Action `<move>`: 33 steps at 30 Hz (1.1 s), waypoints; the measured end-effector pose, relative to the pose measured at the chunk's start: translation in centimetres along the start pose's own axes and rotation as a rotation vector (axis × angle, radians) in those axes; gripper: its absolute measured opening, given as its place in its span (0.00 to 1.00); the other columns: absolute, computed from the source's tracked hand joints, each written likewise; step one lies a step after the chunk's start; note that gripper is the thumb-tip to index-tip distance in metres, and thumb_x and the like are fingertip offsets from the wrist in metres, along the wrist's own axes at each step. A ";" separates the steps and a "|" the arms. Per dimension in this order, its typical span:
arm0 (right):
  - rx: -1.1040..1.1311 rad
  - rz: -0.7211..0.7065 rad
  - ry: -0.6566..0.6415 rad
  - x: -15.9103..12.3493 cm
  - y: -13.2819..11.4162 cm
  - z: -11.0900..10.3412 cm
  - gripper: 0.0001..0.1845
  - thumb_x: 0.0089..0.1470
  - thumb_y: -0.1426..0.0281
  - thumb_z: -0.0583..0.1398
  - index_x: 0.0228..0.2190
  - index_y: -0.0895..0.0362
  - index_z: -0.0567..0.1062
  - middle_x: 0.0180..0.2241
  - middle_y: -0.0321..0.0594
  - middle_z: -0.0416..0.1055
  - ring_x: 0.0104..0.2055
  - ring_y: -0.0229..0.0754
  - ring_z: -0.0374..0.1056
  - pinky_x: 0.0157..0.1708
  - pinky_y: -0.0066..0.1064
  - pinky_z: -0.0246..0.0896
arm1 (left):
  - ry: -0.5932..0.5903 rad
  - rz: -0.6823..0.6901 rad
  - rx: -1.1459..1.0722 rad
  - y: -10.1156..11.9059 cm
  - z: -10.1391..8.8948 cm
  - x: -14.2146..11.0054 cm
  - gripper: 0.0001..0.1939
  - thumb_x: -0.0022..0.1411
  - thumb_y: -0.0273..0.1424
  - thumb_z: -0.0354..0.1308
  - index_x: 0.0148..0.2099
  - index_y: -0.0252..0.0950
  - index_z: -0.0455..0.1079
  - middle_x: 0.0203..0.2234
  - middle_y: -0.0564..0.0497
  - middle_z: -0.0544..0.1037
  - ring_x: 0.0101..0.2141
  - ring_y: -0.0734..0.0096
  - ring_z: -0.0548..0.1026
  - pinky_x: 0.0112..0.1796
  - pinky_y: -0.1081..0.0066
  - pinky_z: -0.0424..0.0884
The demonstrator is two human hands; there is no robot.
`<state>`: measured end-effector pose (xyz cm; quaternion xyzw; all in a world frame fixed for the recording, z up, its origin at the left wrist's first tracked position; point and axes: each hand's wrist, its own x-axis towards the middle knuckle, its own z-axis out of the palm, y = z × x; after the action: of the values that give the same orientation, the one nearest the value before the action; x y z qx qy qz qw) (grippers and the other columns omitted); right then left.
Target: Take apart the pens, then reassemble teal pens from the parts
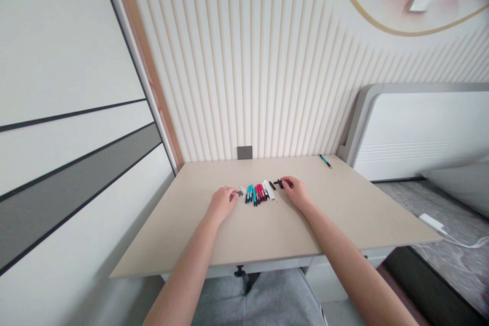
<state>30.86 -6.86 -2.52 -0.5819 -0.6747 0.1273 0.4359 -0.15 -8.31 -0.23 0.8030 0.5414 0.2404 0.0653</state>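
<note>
Over the left part of the table, my left hand (223, 200) is closed, its fingertips pinching a small dark grey piece (240, 193). Tiny white pieces (243, 189) lie right beside those fingertips. Between my hands is a row of pen-like sticks: several teal and black ones (251, 195), several red and black ones (261, 192), and white ones (269, 190). A single black pen-like piece (272, 185) lies to their right. My right hand (296, 192) has its fingers bent together over small black pieces (281, 183); their exact kind is too small to make out.
The beige table (260, 239) stands against a ribbed wall with a dark socket (245, 152). At its back right lies a teal and black pen (326, 161). A white cabinet (69, 163) rises on the left. To the right are a bed headboard (420, 127) and a white charger (431, 222) with a cable.
</note>
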 end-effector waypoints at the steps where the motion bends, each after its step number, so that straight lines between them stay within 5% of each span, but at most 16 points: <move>1: 0.002 0.001 -0.001 0.0 0.0 0.0 0.15 0.56 0.65 0.53 0.37 0.55 0.78 0.37 0.41 0.78 0.38 0.44 0.71 0.42 0.35 0.64 | 0.003 -0.001 0.004 0.0 0.0 0.0 0.10 0.63 0.27 0.53 0.43 0.38 0.74 0.37 0.48 0.78 0.41 0.66 0.73 0.45 0.69 0.65; 21: 0.050 -0.021 0.016 -0.3 -0.7 0.2 0.14 0.55 0.66 0.55 0.37 0.55 0.78 0.36 0.41 0.78 0.36 0.43 0.71 0.40 0.35 0.64 | 0.160 0.033 -0.070 -0.7 0.8 0.3 0.10 0.64 0.27 0.51 0.43 0.36 0.73 0.38 0.47 0.77 0.39 0.65 0.74 0.43 0.67 0.68; 27: 0.115 -0.264 -0.062 -0.9 -4.6 1.9 0.12 0.58 0.68 0.55 0.37 0.55 0.79 0.38 0.42 0.78 0.41 0.44 0.71 0.43 0.35 0.63 | 0.194 0.298 -0.128 0.7 0.2 0.2 0.12 0.66 0.32 0.53 0.50 0.38 0.71 0.41 0.46 0.75 0.44 0.64 0.71 0.47 0.64 0.67; 33: 0.094 -0.398 -0.156 -1.1 -9.6 4.7 0.11 0.58 0.71 0.57 0.38 0.53 0.79 0.35 0.40 0.78 0.40 0.43 0.71 0.44 0.35 0.62 | 0.194 0.336 -0.138 0.9 0.2 0.1 0.09 0.65 0.33 0.55 0.46 0.38 0.72 0.38 0.47 0.76 0.42 0.64 0.72 0.44 0.65 0.67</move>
<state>20.83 -9.03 0.79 -0.4048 -0.8011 0.1148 0.4257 0.73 -8.54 0.00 0.8488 0.3856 0.3608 0.0266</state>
